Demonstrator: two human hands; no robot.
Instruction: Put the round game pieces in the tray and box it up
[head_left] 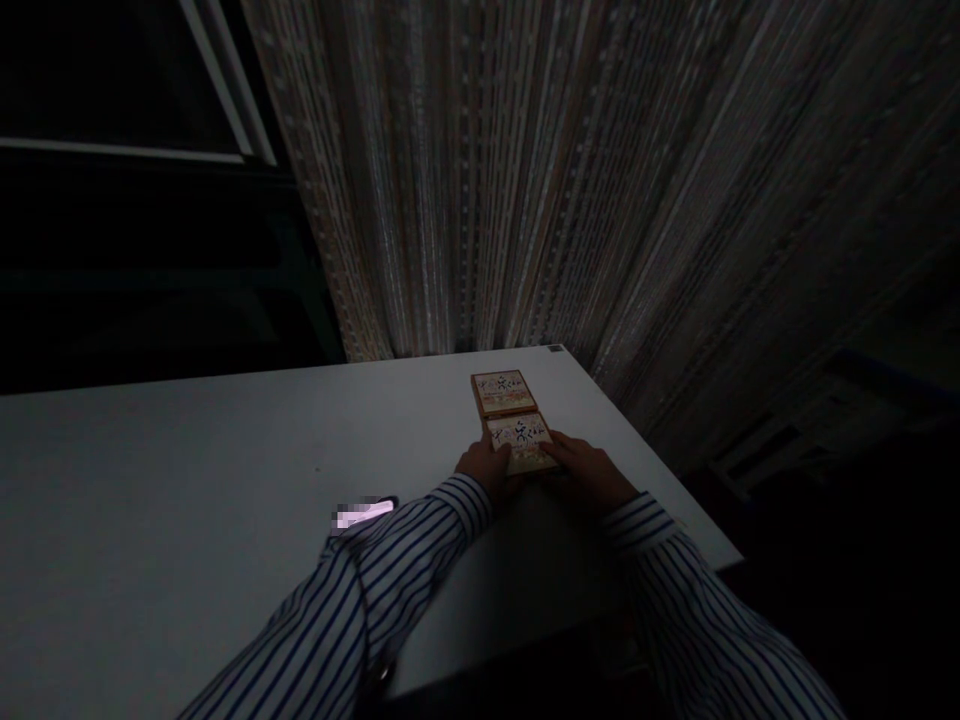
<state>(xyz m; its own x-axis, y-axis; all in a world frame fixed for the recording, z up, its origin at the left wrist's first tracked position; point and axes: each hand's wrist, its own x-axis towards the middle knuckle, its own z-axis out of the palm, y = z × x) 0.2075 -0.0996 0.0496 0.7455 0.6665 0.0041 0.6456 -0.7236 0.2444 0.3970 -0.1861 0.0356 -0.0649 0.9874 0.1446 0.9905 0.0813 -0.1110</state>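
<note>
Both my hands grip a small flat box [519, 450] with a pale top, dark brush-style lettering and a brown edge. My left hand [486, 468] has its left side, the thumb lying over the top. From the right, my right hand [592, 470] clasps it, thumb also on the top face. The fingers underneath are mostly hidden. Just beyond, a matching box [504, 392] lies on the white table [247, 470], its near edge right against the held one. Whether the held box rests on the table or is slightly raised, I cannot tell.
A phone [375, 510] with a lit screen lies left of my left forearm, partly behind the sleeve. A string curtain [480, 180] hangs along the table's far edge. The table's right edge runs past my right hand. Dim light hides much at the right.
</note>
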